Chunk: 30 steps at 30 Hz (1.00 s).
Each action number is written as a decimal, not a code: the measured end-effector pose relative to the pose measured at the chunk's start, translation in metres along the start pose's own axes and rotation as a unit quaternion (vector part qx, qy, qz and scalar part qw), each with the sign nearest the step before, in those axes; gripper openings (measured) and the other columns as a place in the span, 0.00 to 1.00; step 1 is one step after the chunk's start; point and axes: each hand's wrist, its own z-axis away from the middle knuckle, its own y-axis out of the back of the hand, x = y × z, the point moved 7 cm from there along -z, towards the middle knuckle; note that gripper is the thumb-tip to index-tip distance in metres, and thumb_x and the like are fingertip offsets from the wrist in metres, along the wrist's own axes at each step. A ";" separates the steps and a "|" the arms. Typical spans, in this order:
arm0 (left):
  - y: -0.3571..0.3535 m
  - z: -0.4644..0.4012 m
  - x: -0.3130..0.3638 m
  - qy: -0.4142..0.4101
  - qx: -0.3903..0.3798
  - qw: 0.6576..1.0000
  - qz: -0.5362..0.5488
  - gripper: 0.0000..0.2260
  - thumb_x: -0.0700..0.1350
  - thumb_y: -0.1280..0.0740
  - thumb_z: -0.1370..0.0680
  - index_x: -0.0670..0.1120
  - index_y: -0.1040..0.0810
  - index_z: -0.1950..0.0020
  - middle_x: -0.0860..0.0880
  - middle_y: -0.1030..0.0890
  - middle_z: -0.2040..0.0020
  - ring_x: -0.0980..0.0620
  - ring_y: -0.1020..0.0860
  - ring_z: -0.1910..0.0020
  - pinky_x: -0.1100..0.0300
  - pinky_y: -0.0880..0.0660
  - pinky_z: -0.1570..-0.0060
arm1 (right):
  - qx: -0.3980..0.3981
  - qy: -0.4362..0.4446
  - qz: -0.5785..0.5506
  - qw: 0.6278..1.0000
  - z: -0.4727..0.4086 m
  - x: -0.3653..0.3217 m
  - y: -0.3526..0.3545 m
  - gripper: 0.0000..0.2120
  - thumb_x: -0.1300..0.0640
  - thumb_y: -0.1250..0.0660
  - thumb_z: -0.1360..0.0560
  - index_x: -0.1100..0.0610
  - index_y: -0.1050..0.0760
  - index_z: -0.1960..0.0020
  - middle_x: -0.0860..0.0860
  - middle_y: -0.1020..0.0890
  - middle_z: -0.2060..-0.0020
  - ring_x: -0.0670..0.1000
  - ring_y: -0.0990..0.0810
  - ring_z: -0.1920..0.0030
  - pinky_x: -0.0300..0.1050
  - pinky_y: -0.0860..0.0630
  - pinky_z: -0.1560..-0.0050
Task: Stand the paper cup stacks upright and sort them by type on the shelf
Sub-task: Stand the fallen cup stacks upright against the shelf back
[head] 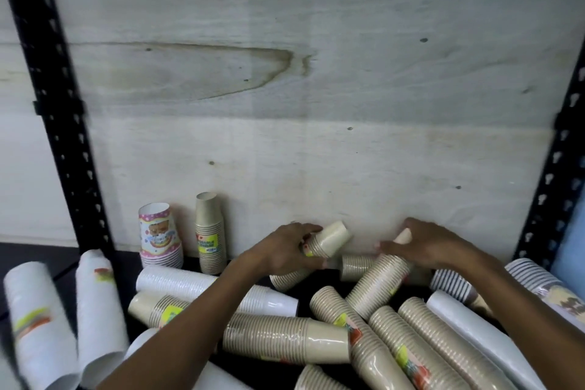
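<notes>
My left hand [285, 248] grips a short stack of small beige cups [329, 239], tilted with its base pointing up to the right. My right hand [421, 244] curls over the top end of a long beige cup stack [376, 288] that leans against the back wall. Two stacks stand upright at the back left: a pink cartoon-print stack [160, 236] and a beige stack with a yellow label [210, 236]. Many beige stacks [285, 339] and white stacks [190, 283] lie on their sides across the dark shelf [304, 291].
A striped cup stack [451, 283] and another striped one [528, 271] lie at the right. Black slotted shelf posts rise at the left [63, 123] and the right [550, 180]. A pale plywood back panel [316, 89] closes the shelf. Two white stacks [34, 323] lie outside the left post.
</notes>
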 end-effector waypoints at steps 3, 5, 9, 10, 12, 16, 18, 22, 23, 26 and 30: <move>0.023 0.012 -0.014 0.018 0.065 0.998 0.000 0.31 0.55 0.26 0.28 0.50 0.31 0.29 0.49 0.23 0.38 0.54 0.26 0.48 0.63 0.32 0.49 | 0.044 0.039 -0.054 0.997 -0.003 -0.024 0.011 0.30 0.26 0.35 0.34 0.51 0.28 0.51 0.49 0.21 0.52 0.49 0.23 0.54 0.46 0.26 0.57; 0.035 0.022 -0.028 0.044 0.098 0.994 0.000 0.30 0.56 0.27 0.28 0.49 0.30 0.30 0.49 0.23 0.40 0.53 0.25 0.48 0.61 0.30 0.50 | 0.043 0.046 -0.082 0.995 -0.003 -0.039 0.012 0.26 0.30 0.34 0.30 0.54 0.27 0.50 0.51 0.20 0.53 0.52 0.21 0.53 0.49 0.22 0.53; 0.048 0.038 -0.051 0.077 0.148 0.985 0.031 0.29 0.58 0.26 0.30 0.48 0.30 0.34 0.50 0.21 0.42 0.51 0.23 0.49 0.57 0.24 0.50 | -0.056 0.066 -0.216 0.973 0.009 -0.067 0.006 0.17 0.47 0.30 0.25 0.60 0.26 0.46 0.55 0.19 0.55 0.53 0.19 0.56 0.49 0.19 0.59; 0.049 0.041 -0.055 0.083 0.158 0.983 0.034 0.29 0.58 0.26 0.30 0.47 0.30 0.34 0.50 0.21 0.43 0.51 0.22 0.49 0.57 0.24 0.51 | -0.072 0.079 -0.220 0.970 0.013 -0.073 0.006 0.15 0.52 0.29 0.24 0.60 0.26 0.45 0.55 0.19 0.54 0.52 0.19 0.57 0.46 0.20 0.61; 0.051 0.047 -0.061 0.094 0.173 0.980 0.036 0.29 0.58 0.26 0.30 0.46 0.30 0.35 0.50 0.21 0.44 0.51 0.22 0.50 0.58 0.25 0.54 | -0.064 0.099 -0.224 0.967 0.016 -0.084 0.010 0.16 0.54 0.28 0.25 0.58 0.27 0.41 0.54 0.19 0.51 0.52 0.19 0.55 0.45 0.20 0.59; 0.055 0.054 -0.067 0.113 0.198 0.972 0.058 0.28 0.56 0.25 0.30 0.45 0.29 0.37 0.52 0.22 0.49 0.53 0.23 0.53 0.64 0.29 0.60 | 0.021 0.129 -0.223 0.966 0.012 -0.109 0.023 0.26 0.47 0.26 0.28 0.54 0.31 0.35 0.48 0.23 0.40 0.52 0.20 0.48 0.52 0.19 0.47; 0.058 0.056 -0.065 0.117 0.205 0.968 0.083 0.28 0.54 0.24 0.30 0.47 0.31 0.36 0.53 0.23 0.49 0.54 0.22 0.53 0.64 0.27 0.60 | 0.055 0.137 -0.210 0.966 0.008 -0.123 0.023 0.28 0.43 0.26 0.30 0.53 0.30 0.35 0.48 0.24 0.36 0.53 0.21 0.43 0.55 0.21 0.43; 0.072 0.056 -0.058 0.097 0.221 0.959 0.148 0.31 0.54 0.25 0.29 0.52 0.34 0.30 0.52 0.23 0.44 0.57 0.21 0.51 0.67 0.24 0.64 | 0.095 0.135 -0.183 0.969 0.004 -0.145 0.014 0.30 0.40 0.26 0.31 0.54 0.29 0.36 0.48 0.22 0.35 0.54 0.22 0.40 0.46 0.26 0.43; 0.075 0.056 -0.057 0.095 0.216 0.961 0.144 0.32 0.54 0.26 0.28 0.53 0.36 0.28 0.51 0.23 0.43 0.55 0.21 0.50 0.67 0.24 0.62 | 0.106 0.131 -0.177 0.970 0.005 -0.148 0.012 0.30 0.40 0.26 0.31 0.54 0.29 0.36 0.48 0.22 0.35 0.54 0.22 0.38 0.45 0.28 0.43; 0.082 0.057 -0.053 0.087 0.195 0.969 0.126 0.29 0.50 0.27 0.26 0.55 0.34 0.29 0.51 0.22 0.45 0.55 0.20 0.51 0.66 0.23 0.60 | 0.120 0.115 -0.165 0.972 0.004 -0.153 0.004 0.29 0.40 0.26 0.31 0.54 0.29 0.38 0.48 0.21 0.37 0.54 0.23 0.38 0.43 0.30 0.47; 0.086 0.057 -0.051 0.083 0.197 0.972 0.102 0.24 0.49 0.26 0.27 0.54 0.30 0.34 0.52 0.21 0.49 0.56 0.20 0.54 0.62 0.20 0.60 | 0.109 0.101 -0.158 0.976 0.004 -0.155 -0.008 0.31 0.35 0.28 0.32 0.54 0.29 0.39 0.51 0.20 0.40 0.55 0.22 0.41 0.43 0.30 0.50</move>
